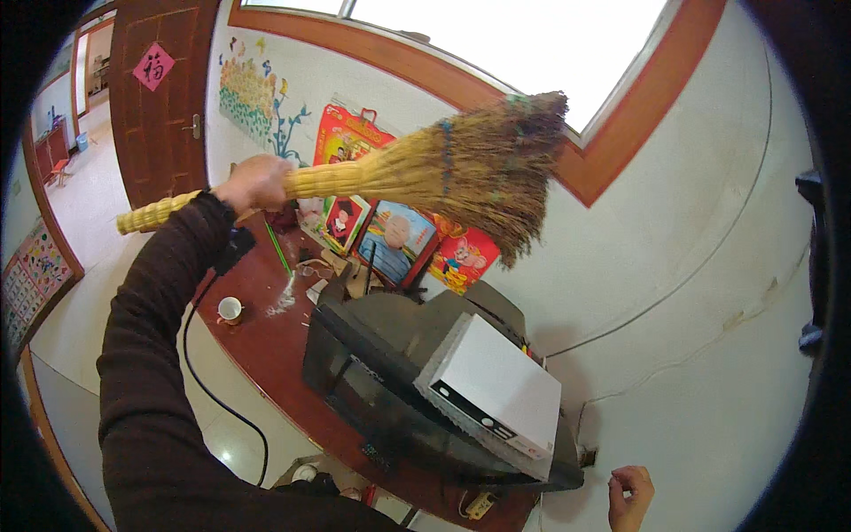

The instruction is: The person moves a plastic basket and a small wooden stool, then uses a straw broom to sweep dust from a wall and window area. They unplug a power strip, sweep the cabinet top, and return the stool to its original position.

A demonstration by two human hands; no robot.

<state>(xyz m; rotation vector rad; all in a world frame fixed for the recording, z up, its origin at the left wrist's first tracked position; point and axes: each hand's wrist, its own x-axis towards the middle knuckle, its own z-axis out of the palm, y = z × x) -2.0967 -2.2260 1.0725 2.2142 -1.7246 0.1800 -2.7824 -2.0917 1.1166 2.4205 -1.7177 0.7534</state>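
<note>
My left hand (256,183) grips the yellow bound handle of a straw broom (405,169). The broom is raised over the desk, and its dark, worn bristles fan out to the right in front of the wall and the window frame. Low at the right edge of the desk, my right hand (630,495) hangs with loosely curled fingers and no object visible in it. Between my hands a black CRT television (399,392) stands on the reddish-brown desk (256,346). A white set-top box (502,386) rests on top of it, over a pale padded sheet.
On the desk are a white cup (230,310), a green stick (279,249), glasses (314,268) and scattered white powder (284,299). Framed pictures (397,239) lean at the wall. A black cable (189,359) hangs past the desk's edge. A brown door (163,100) stands far left.
</note>
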